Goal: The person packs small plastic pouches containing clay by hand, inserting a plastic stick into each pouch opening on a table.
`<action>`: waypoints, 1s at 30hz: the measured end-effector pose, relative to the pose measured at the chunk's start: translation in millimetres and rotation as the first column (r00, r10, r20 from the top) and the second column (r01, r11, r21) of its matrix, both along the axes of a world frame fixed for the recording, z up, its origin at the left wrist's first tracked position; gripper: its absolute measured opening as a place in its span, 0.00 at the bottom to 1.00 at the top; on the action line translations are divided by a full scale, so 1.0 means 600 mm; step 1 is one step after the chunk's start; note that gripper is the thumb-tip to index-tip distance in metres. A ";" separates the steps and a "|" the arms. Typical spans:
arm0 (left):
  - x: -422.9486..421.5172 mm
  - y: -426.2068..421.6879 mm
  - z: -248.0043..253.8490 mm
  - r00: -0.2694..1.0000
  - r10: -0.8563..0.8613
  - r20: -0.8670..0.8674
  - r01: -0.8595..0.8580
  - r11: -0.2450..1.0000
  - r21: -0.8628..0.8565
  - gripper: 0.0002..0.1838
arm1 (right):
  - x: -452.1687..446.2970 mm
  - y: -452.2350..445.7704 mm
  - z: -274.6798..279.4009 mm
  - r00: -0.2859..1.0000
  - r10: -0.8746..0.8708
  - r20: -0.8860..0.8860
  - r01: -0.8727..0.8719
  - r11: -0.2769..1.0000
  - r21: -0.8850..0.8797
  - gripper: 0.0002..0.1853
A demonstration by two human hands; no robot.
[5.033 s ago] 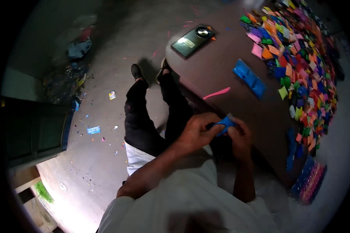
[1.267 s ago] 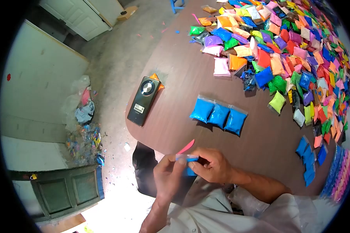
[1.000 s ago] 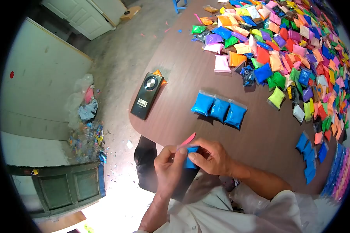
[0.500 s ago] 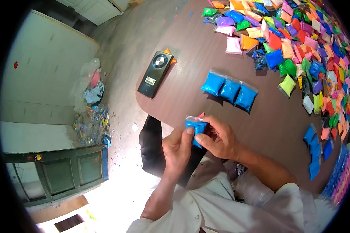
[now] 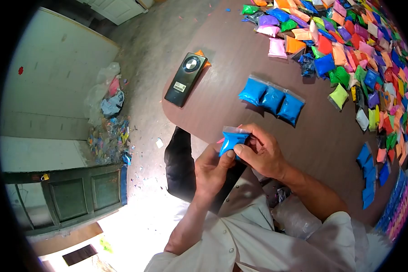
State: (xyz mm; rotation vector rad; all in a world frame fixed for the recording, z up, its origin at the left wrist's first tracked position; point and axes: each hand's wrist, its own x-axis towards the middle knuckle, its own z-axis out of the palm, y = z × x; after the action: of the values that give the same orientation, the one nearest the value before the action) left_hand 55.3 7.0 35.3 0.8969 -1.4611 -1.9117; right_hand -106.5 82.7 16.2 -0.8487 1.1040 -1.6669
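A small blue sachet [image 5: 233, 139] with a clear top edge is held up between my hands, just off the near edge of the table. My left hand [image 5: 210, 171] is closed on its lower left part, thumb against the front. On the other side my right hand [image 5: 264, 153] pinches it, its thumb beside the left one and fingers behind. A thin pink bit shows by the left fingers; I cannot make out what it belongs to. Beyond my hands, three joined blue sachets [image 5: 272, 99] lie on the brown table [image 5: 213, 111].
A dark phone [image 5: 180, 92] lies near the table's left edge, partly over an orange packet [image 5: 207, 63]. A big pile of coloured packets [image 5: 340, 54] covers the far right. Strips of blue sachets [image 5: 368, 177] lie at right. Litter [image 5: 109, 140] is on the floor.
My hands and the blue sachet have risen slightly, and the sachet now leans to the right. The pink bit shows farther left than before. The whole view has shifted a little.
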 end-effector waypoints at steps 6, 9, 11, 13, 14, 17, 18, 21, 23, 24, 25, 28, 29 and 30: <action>-0.005 0.005 0.009 0.996 -0.003 0.091 0.010 0.996 -0.083 0.13 | -0.001 0.000 -0.003 0.999 -0.033 0.040 0.034 0.999 -0.026 0.15; -0.014 0.010 0.020 0.998 0.047 0.049 -0.043 0.996 -0.073 0.14 | -0.003 0.001 -0.005 0.999 -0.045 0.029 0.045 0.999 0.012 0.15; -0.009 0.007 0.019 0.996 0.034 0.086 -0.035 0.999 0.013 0.15 | -0.003 0.002 -0.004 0.997 -0.039 0.059 0.038 0.999 0.014 0.15; -0.009 0.007 0.016 0.996 0.051 0.071 -0.052 0.999 0.005 0.14 | -0.002 0.000 -0.003 0.996 -0.032 0.089 0.031 0.999 0.015 0.15; -0.008 0.006 0.014 0.996 0.068 0.056 -0.068 0.998 -0.002 0.13 | 0.000 -0.002 -0.003 0.998 -0.035 0.056 0.036 0.999 -0.010 0.15; 0.002 -0.002 0.014 0.995 0.061 0.080 -0.057 0.997 -0.052 0.12 | 0.002 0.001 -0.012 0.999 -0.024 0.023 0.024 0.999 -0.024 0.15; 0.001 -0.001 0.015 0.995 0.061 0.081 -0.057 0.997 -0.052 0.12 | 0.002 0.001 -0.013 1.000 -0.008 0.022 0.008 1.000 -0.016 0.14; 0.000 0.000 0.019 0.997 0.054 0.055 -0.051 0.997 -0.059 0.12 | 0.000 0.004 -0.005 1.000 -0.002 0.023 0.002 1.000 0.021 0.15; -0.001 -0.001 0.020 0.998 0.033 0.049 -0.031 0.999 -0.043 0.12 | 0.000 0.002 -0.008 0.999 -0.007 0.043 0.005 1.000 0.030 0.14; -0.005 0.000 0.027 0.998 0.033 0.050 -0.031 0.999 -0.041 0.12 | 0.000 0.001 -0.009 0.998 -0.010 0.064 0.007 0.999 0.036 0.14; -0.009 0.003 0.038 0.998 0.049 0.030 -0.048 0.998 -0.035 0.10 | -0.001 0.001 -0.005 0.998 -0.010 0.064 0.008 0.999 0.037 0.14; -0.006 -0.005 0.031 0.999 0.040 0.028 -0.038 0.997 -0.062 0.08 | -0.003 0.005 0.006 0.998 0.049 0.030 -0.050 0.998 0.032 0.12; -0.002 -0.009 0.025 0.999 0.015 0.045 -0.011 0.996 -0.094 0.09 | -0.002 0.005 0.004 0.999 0.035 -0.017 -0.035 0.998 0.045 0.12; -0.001 -0.011 0.021 0.999 0.016 0.045 -0.012 0.996 -0.093 0.09 | -0.002 0.006 0.003 0.998 0.022 -0.064 -0.019 0.998 0.057 0.12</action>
State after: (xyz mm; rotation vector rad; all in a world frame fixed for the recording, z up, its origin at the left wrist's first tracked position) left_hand 54.7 0.4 48.2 0.9114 -1.5531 -1.8086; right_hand -107.4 86.0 18.0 -0.8800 1.1771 -1.5937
